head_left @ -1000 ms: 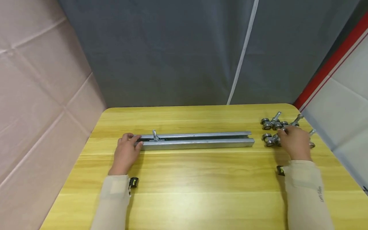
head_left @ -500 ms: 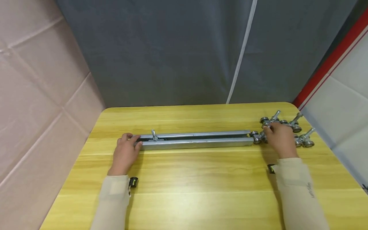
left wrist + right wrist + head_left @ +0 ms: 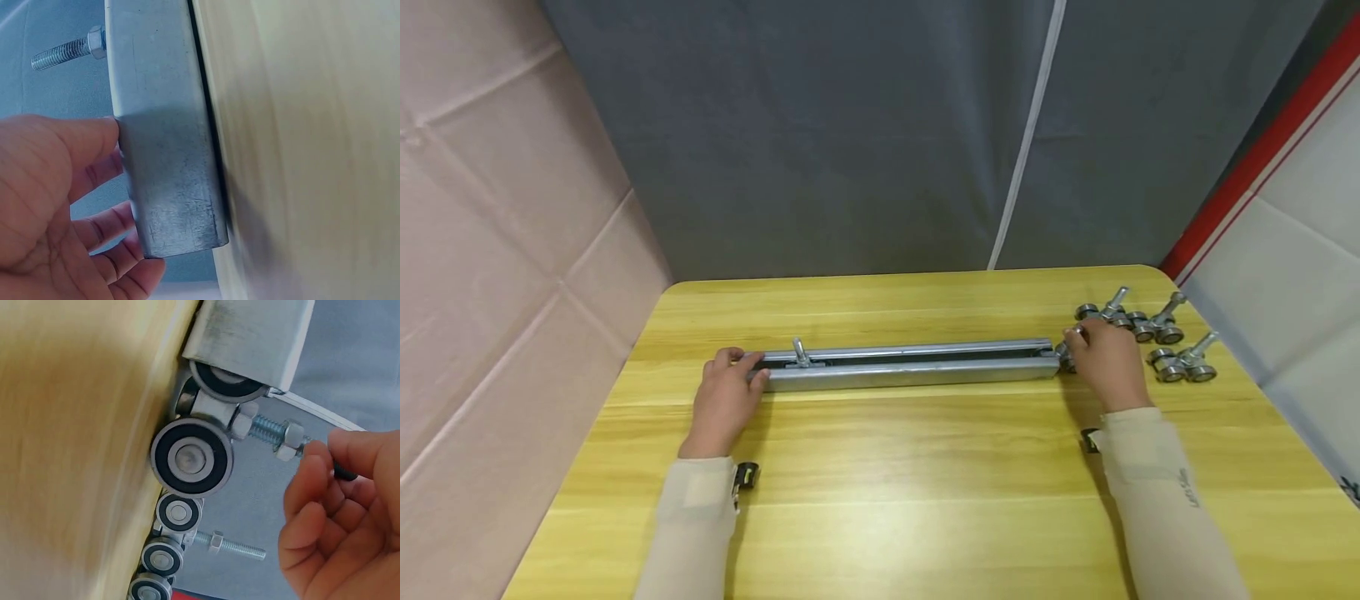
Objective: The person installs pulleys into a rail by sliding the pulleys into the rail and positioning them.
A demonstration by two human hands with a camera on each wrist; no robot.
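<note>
A galvanised metal C-channel rail (image 3: 910,375) lies across the wooden table, slot facing up. My left hand (image 3: 722,408) grips its left end, thumb on the near edge and fingers over the far side. Inside the slot near that hand sits a roller trolley, its threaded bolt (image 3: 69,53) sticking up with a nut on it. My right hand (image 3: 1108,367) pinches the bolt of another wheeled trolley (image 3: 192,459) at the rail's right end. In the right wrist view, this trolley's leading wheel is partly inside the rail's mouth, while the rear wheel is outside.
Several more roller trolleys stand at the table's right: one at the near side (image 3: 1183,362), one farther back (image 3: 1165,327) and one behind my right hand (image 3: 1101,313). A dark grey curtain (image 3: 820,150) hangs beyond the table's far edge (image 3: 850,278).
My right hand has moved left from the group of trolleys, carrying one by its bolt to the rail's right end, where its front wheel has entered. My left hand stays on the rail.
</note>
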